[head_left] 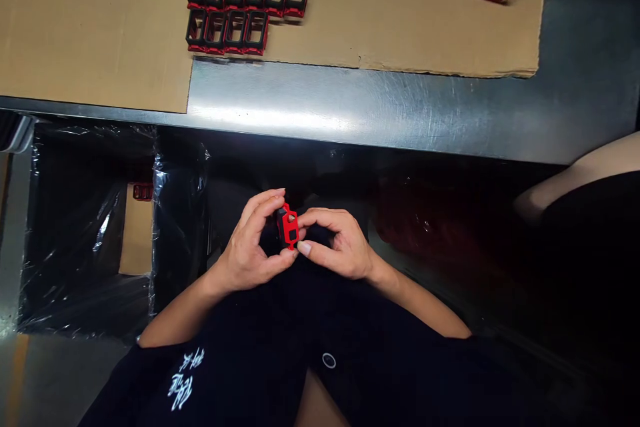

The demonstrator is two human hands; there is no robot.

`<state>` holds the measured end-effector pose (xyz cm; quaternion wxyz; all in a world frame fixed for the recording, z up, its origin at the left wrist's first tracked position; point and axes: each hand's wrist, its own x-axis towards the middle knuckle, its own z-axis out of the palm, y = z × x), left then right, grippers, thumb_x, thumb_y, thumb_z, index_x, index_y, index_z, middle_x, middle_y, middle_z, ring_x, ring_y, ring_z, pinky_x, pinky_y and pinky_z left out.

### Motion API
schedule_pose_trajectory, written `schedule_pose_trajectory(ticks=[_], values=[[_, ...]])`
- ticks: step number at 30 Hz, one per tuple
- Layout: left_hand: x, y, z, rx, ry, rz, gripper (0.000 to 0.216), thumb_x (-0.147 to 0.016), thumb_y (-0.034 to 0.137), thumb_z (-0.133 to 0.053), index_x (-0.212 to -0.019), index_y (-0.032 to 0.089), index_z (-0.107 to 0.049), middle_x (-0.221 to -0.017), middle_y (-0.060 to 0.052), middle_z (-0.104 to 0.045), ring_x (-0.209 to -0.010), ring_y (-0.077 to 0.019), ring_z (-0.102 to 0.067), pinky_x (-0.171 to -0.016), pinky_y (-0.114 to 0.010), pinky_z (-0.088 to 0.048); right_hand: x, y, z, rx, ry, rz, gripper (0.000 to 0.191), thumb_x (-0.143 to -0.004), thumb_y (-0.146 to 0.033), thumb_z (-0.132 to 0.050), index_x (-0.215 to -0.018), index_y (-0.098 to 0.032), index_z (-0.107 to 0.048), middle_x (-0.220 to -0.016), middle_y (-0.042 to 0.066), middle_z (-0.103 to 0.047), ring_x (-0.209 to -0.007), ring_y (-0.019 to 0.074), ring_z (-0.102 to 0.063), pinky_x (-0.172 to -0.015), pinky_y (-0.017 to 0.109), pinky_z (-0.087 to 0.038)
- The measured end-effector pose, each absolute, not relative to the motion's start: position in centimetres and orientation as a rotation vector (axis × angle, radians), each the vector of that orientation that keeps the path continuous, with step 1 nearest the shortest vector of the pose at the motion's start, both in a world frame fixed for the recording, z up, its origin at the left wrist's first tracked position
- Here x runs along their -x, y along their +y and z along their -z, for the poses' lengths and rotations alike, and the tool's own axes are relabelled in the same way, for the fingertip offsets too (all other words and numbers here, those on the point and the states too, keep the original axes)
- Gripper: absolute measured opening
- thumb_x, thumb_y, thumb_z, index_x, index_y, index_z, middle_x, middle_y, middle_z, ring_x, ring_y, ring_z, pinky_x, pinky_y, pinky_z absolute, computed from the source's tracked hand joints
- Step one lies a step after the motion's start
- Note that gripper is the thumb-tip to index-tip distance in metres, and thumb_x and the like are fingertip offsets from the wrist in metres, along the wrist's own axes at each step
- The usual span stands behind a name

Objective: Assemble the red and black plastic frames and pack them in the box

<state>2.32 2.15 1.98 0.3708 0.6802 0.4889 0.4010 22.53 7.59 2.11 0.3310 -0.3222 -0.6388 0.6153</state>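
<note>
Pinching a small red-and-black case (289,227) between thumb and fingertips of the left hand (245,247), near the middle of the frame, off the metal surface (375,103). Meeting its right-hand edge with bent fingers and thumb of the right hand (343,243); whether gripping or just touching, cannot tell. Likely to twist or slip if pushed off-centre, being held only at its ends, and then to drop past the dark shirt (280,340). Perhaps liable to bend or crack at the thin rim if squeezed hard. Easy, too, to knock the close-packed rows of cases (245,32) at upper left by reaching carelessly across the cardboard (410,20).
</note>
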Motion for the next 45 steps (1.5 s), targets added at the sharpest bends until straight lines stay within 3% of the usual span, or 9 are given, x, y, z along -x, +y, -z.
schedule_pose_trajectory(ticks=[3, 8, 12, 18, 23, 29, 40, 45], values=[[-2.5, 2.1, -1.7, -1.848, 1.292, -1.024, 0.081, -0.082, 0.014, -0.072, -0.154, 0.023, -0.036, -0.144, -0.019, -0.052, -0.134, -0.0309, -0.054, -0.101, -0.048, -0.059, -21.9, 7.6, -2.5, 0.988, -1.642, -1.607, 0.019, -0.081, -0.027, -0.077, -0.097, -0.018, -0.073, -0.082, 0.002, -0.077, -0.07, 0.0153, -0.072, -0.07, 0.027, -0.059], [-2.6, 1.8, 0.5, -2.01, 1.283, -1.161, 0.11, -0.084, 0.014, -0.074, -0.165, 0.024, -0.001, -0.148, -0.023, -0.049, -0.127, -0.0289, -0.06, -0.09, -0.042, -0.063, -21.3, 7.6, -2.7, 1.036, -1.706, -1.374, 0.031, -0.074, -0.03, -0.087, -0.099, -0.018, -0.073, -0.087, 0.004, -0.078, -0.073, 0.0166, -0.073, -0.072, 0.029, -0.061], [-2.3, 2.0, 1.9, -2.238, 1.238, -1.284, 0.117, -0.083, 0.01, -0.074, -0.164, 0.03, 0.007, -0.144, -0.017, -0.056, -0.121, -0.0239, -0.063, -0.09, -0.042, -0.062, -21.2, 7.6, -2.6, 0.947, -1.751, -1.249, 0.022, -0.079, -0.028, -0.083, -0.097, -0.021, -0.074, -0.087, 0.005, -0.079, -0.072, 0.0166, -0.072, -0.068, 0.029, -0.06], [-2.1, 2.0, 1.4, -2.316, 1.276, -1.302, 0.122, -0.078, 0.011, -0.079, -0.164, 0.034, 0.005, -0.128, -0.01, -0.069, -0.103, -0.021, -0.065, -0.082, -0.035, -0.061, -21.6, 7.6, -1.7, 0.882, -1.615, -1.427, 0.021, -0.079, -0.02, -0.077, -0.1, -0.022, -0.077, -0.09, 0.005, -0.078, -0.076, 0.0172, -0.073, -0.07, 0.03, -0.059], [-2.7, 2.1, -0.2, -2.267, 1.276, -1.134, 0.12, -0.08, 0.011, -0.076, -0.165, 0.021, 0.008, -0.139, -0.02, -0.062, -0.118, -0.0276, -0.062, -0.091, -0.044, -0.058, -21.7, 7.5, -0.2, 0.929, -1.071, -2.037, 0.024, -0.079, -0.033, -0.079, -0.099, -0.02, -0.077, -0.089, 0.004, -0.078, -0.078, 0.0178, -0.072, -0.074, 0.032, -0.059], [-3.5, 2.1, -0.8, -2.089, 1.382, -1.043, 0.117, -0.082, 0.021, -0.078, -0.165, 0.021, 0.005, -0.142, -0.022, -0.056, -0.123, -0.0315, -0.059, -0.09, -0.046, -0.058, -21.0, 7.4, 0.9, 0.942, -0.577, -2.363, 0.028, -0.076, -0.036, -0.08, -0.095, -0.016, -0.076, -0.078, 0.003, -0.074, -0.063, 0.0137, -0.067, -0.06, 0.024, -0.055], [-3.5, 1.6, 0.2, -1.648, 1.467, -0.999, 0.11, -0.08, 0.028, -0.079, -0.164, 0.027, -0.009, -0.139, -0.016, -0.057, -0.115, -0.0255, -0.061, -0.089, -0.04, -0.057, -20.6, 7.5, 1.1, 0.985, -0.415, -2.361, 0.031, -0.071, -0.037, -0.086, -0.092, -0.016, -0.077, -0.073, 0.001, -0.072, -0.059, 0.0116, -0.063, -0.059, 0.024, -0.056], [-3.1, 1.6, 1.3, -1.498, 1.365, -1.014, 0.094, -0.08, 0.03, -0.08, -0.159, 0.029, -0.03, -0.148, -0.016, -0.053, -0.127, -0.0284, -0.059, -0.093, -0.041, -0.058, -20.5, 7.9, -0.2, 1.089, -0.869, -2.131, 0.025, -0.078, -0.036, -0.084, -0.094, -0.018, -0.078, -0.076, 0.0, -0.073, -0.063, 0.012, -0.066, -0.062, 0.025, -0.055]])
